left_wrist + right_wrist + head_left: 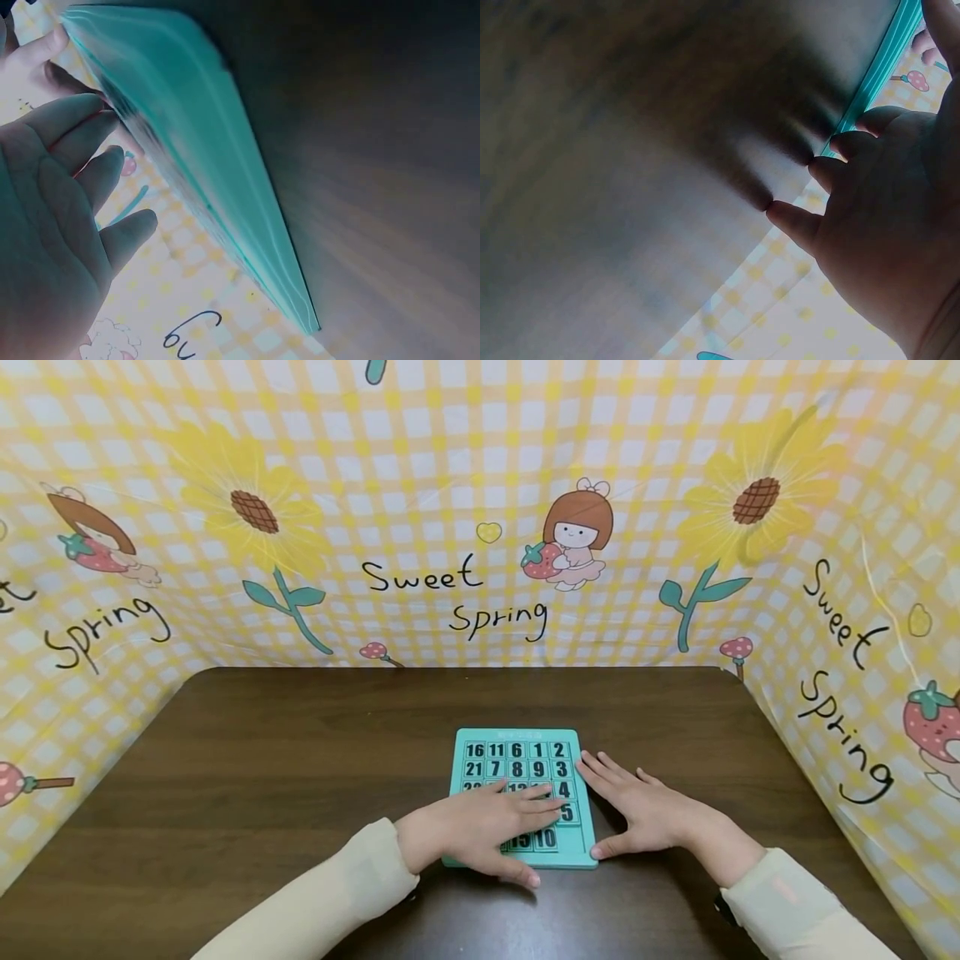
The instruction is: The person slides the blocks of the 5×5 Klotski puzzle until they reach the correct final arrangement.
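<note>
The teal board lies flat on the brown table, its tiles bearing bold black numerals, the top row 16, 11, 6, 1, 2; a bare cell shows lower right. The left hand extends its fingers over some tiles; the right hand, apart from it, rests straight fingers against the right edge.

A dark brown wood-grain table with rounded far corners is enclosed left, far and right by a yellow-and-white checked backdrop printed with sunflowers, strawberries and "Sweet Spring" lettering, while pale light gleams on the table's near part.
</note>
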A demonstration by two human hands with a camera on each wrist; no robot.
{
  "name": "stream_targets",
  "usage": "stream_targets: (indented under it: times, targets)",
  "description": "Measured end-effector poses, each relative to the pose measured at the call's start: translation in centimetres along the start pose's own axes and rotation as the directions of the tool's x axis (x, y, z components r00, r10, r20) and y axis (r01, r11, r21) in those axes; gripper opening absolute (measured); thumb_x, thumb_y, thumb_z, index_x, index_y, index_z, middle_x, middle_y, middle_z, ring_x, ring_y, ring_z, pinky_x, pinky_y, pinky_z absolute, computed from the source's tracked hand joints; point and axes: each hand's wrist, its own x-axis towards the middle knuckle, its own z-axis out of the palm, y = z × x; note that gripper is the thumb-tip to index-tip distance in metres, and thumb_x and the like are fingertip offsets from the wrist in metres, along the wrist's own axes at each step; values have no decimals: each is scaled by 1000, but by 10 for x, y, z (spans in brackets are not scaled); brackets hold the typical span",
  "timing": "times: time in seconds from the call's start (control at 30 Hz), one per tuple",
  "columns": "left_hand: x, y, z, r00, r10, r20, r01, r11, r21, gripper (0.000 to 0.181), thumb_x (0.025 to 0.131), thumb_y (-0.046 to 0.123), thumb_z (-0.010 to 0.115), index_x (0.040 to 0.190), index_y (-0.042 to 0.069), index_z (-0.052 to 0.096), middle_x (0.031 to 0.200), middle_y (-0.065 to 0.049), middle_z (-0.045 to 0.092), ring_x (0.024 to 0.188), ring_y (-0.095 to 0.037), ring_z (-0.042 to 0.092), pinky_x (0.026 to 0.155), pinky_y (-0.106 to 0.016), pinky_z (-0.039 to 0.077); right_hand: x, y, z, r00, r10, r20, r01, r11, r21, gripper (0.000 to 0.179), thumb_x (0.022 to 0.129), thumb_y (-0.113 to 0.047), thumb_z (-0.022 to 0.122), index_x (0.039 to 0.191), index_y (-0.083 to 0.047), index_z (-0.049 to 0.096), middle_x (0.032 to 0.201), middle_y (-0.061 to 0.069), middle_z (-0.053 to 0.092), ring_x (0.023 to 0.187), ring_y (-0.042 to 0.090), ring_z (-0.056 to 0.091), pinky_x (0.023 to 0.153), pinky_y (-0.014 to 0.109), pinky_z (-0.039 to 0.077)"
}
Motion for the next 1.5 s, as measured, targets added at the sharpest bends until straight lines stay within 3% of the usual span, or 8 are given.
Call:
stream_targets:
  times: [0.33,0.5,1.13,1.5]
  targets:
    - [-28,11,4,1000,25,-14,-25,999,26,82,94,70,44,157,20,31,165,8,25,155,-14,17,118,-59,27,1,0,0,1000,0,-7,0,1000,-5,115,78,-71,68,162,-17,10,169,6,6,155,35,7,112,75,17]
    - [-33,12,10,999,33,-13,-32,999,41,82,93,72,42,158,21,30,165,9,24,154,-13,18,118,-58,29,0,-1,-1,1000,-5,-7,5,1000,-4,115,78,-72,67,161,-15,11,169,9,7,155,38,8,110,76,17]
    - [-11,19,8,999,55,-1,-54,994,91,84,93,73,41,158,21,28,166,9,22,154,-10,16,121,-51,28,0,0,0,1000,-3,-11,3,1000,-7,114,79,-70,68,162,-16,11,169,7,6,155,36,7,112,75,16]
    - [-9,22,7,998,68,-2,-67,993,96,85,93,72,41,158,19,29,166,6,21,154,-11,16,121,-49,28,0,0,1,1000,-3,-9,3,1000,-10,115,78,-71,67,161,-16,11,169,7,6,155,36,7,111,76,17]
